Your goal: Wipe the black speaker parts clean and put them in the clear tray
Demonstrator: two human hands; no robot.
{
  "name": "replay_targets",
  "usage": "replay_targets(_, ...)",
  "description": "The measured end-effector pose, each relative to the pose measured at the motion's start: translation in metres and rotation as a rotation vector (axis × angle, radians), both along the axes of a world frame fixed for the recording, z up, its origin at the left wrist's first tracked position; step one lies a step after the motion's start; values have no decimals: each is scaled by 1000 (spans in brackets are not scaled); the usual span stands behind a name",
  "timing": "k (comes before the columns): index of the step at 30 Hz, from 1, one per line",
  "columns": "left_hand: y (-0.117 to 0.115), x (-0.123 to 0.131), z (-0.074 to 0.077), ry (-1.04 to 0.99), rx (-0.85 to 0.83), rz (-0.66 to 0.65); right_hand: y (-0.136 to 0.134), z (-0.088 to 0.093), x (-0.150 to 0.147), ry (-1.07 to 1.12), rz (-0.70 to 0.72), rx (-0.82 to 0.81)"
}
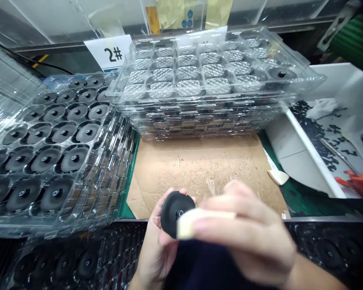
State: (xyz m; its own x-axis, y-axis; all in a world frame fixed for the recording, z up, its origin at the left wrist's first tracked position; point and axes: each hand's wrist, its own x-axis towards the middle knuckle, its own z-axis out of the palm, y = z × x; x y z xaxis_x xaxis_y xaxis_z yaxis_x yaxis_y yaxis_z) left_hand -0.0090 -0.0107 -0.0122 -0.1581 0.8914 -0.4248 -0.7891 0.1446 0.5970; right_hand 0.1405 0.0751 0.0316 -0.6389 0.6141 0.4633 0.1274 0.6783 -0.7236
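Note:
In my left hand [161, 245] I hold a round black plastic part [173, 209] with a small hub at its middle, tilted toward me. My right hand [248, 229], smeared by motion, pinches a pale cream sponge pad [189, 223]. The pad overlaps the lower right of the black part; whether they touch I cannot tell. Both hands are above the near edge of a worn cardboard sheet [181, 161].
On the left, stacked clear trays [109, 161] hold several similar black parts. A stack of clear trays [199, 96] stands behind the cardboard, one black part [281, 74] in its top. At right, a white bin [308, 149] contains black scraps and red-handled cutters [355, 181]. Another cream pad [278, 176] lies nearby.

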Motion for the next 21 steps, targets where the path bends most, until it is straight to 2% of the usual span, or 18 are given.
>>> replay_targets(1, 0, 0, 0, 0, -26, 3, -1, 8, -5, -8, 39, 17)
replay_targets(3, -2, 0, -2, 20, -94, 36, -4, 13, -11, -130, 27, -17)
replay_targets(5, -4, 1, -4, 47, -130, 83, -6, 11, -15, -189, -24, -63)
replay_targets(7, -4, 1, -6, 45, -113, 99, -5, 2, -18, -73, -6, -43)
replay_targets(9, -2, 1, -7, 49, -69, 117, -2, -16, -20, 24, -11, -147)
replay_targets(12, 3, -3, -9, 93, -42, 188, 0, -59, -14, -52, -147, -435)
replay_targets(14, 4, -6, -10, 125, -29, 223, -4, -89, -4, -112, -191, -475)
replay_targets(16, 4, -7, -11, 164, -22, 242, -12, -107, 7, -163, -186, -467)
replay_targets(18, 3, -5, -12, 194, -21, 256, -18, -105, 12, -199, -189, -472)
replay_targets(19, 3, -3, -12, 204, -18, 263, -19, -95, 11, -206, -207, -477)
replay_targets(21, 2, 1, -11, 216, -2, 282, -18, -65, 0, -163, -268, -477)
